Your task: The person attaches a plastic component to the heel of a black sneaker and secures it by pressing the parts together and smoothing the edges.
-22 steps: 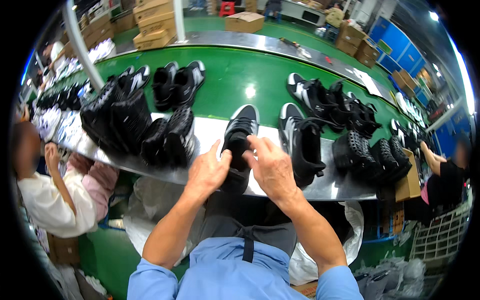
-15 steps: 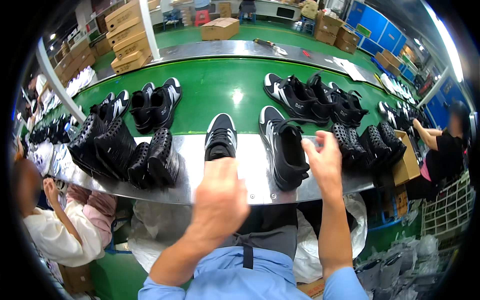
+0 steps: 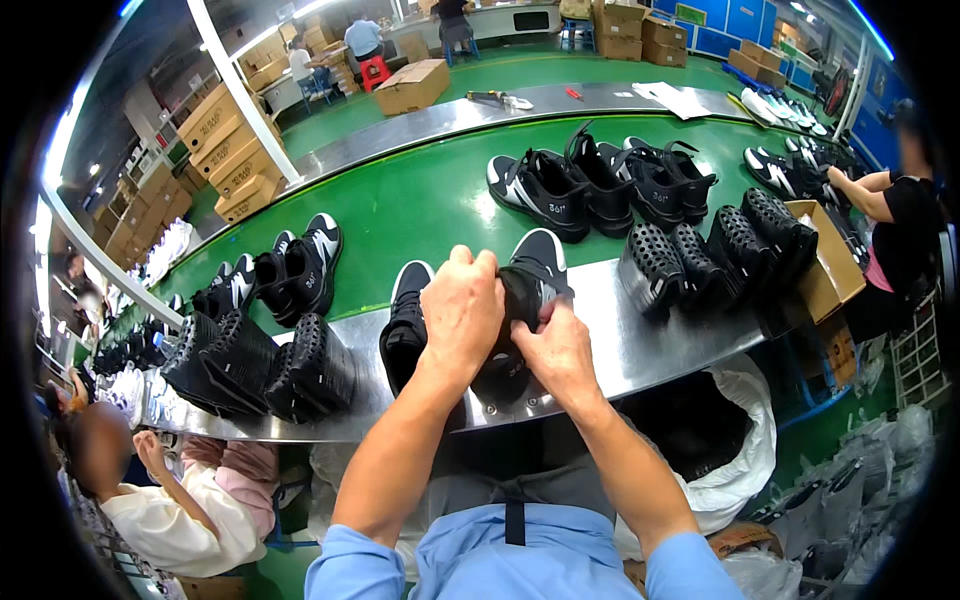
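A black sneaker with white and grey trim stands at the edge of the metal ledge, toe pointing away from me. My left hand is closed over the left side of its opening, fingers bent down. At the right side of the opening, my right hand pinches the shoe's upper near the laces, thumb toward the inside. Both hands hide part of the collar and laces. Just left of it stands a second matching sneaker, partly covered by my left forearm.
Stacks of black perforated pieces stand left and right on the metal ledge. More sneakers sit on the green surface. A cardboard box and a co-worker are at right; another person sits at left.
My left hand has moved from the left sneaker to the right one and closed on it. My right hand has come in from beside that sneaker to its upper. The view has turned.
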Demonstrator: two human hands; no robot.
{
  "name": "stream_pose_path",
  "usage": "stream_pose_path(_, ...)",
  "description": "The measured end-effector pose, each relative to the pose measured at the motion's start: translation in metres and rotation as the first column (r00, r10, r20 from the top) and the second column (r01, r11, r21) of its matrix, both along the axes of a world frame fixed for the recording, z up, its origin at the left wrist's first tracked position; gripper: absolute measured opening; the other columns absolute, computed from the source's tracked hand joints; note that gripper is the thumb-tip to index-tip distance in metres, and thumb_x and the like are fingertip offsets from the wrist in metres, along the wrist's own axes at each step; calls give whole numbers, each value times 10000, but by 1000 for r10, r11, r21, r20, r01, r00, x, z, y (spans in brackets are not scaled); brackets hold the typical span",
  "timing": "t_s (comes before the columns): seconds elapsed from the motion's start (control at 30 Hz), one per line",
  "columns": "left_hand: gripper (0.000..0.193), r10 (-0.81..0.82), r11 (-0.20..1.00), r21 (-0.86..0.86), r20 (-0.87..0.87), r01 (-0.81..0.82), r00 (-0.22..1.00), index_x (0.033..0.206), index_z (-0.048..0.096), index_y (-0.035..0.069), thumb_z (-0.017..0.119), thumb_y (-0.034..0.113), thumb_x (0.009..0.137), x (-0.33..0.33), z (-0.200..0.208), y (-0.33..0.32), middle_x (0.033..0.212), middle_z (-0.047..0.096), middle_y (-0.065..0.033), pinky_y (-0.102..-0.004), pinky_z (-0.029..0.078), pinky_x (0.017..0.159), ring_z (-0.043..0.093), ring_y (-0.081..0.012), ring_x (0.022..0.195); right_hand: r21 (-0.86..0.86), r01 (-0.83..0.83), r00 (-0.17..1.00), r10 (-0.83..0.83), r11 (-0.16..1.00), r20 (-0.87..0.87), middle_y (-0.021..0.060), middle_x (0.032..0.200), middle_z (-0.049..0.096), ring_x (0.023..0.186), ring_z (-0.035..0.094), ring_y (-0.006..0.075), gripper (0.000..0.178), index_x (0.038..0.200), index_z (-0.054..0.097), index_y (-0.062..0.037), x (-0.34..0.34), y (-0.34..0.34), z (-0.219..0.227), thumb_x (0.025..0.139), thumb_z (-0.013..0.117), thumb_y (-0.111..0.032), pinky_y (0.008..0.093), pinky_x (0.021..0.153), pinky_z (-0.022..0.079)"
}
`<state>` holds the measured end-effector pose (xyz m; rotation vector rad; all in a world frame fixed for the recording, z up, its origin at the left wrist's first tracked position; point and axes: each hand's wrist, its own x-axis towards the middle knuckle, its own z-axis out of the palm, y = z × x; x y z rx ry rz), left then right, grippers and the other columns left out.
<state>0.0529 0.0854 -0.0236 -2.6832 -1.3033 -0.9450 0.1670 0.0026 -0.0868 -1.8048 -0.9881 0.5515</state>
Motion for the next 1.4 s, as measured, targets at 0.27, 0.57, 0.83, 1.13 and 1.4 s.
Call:
stream_pose_path(0.27,268,134,990,3,-247,-138,960,939,739,27,805,195,741,-10,-4,-27,978,697,-171,-455,578,817,686,-369,931,103,35,999,-32,994,-28,135,760,659,686,684,256,377,983,591,27,-12,-13,1,811,827,-211,396,690,566)
stream_pose_path(0.57,102,76,997,33,-135,-72,988,933,669,27,697,109,879,-21,-15,-26,782,717,-173,-502,562,712,724,-383,762,199,12,999,-4,980,-38,201,824,671,752,681,384,329,980,585,18,-18,-17,-6,845,811,-180,464,722,548)
stream_pose_path(0.83,407,91,945,-314,-8,-89,996,1270,587,87,745,219,919,-17,8,-75,877,752,-196,-489,557,760,738,-400,842,292,146,581,158,945,-799,96,869,655,724,691,189,309,1048,628,46,5,-27,-16,949,724,-231,305,599,617)
stream_pose_path(1.13,372,142,867,-482,-7,-128,990,1166,561,40,770,127,871,-2,1,-46,901,769,-151,-471,548,831,737,-381,924,347,110,261,310,931,-914,12,740,564,595,507,78,205,823,616,-81,38,-2,-18,974,727,-164,221,441,363)
stream_pose_path(1.4,322,281,812,-563,150,-152,948,1045,574,13,806,96,837,-15,-9,-40,850,734,-148,-412,556,775,736,-304,832,282,155,169,256,947,-952,17,698,570,531,481,71,158,852,642,-64,16,-12,-21,957,731,-141,214,417,338)
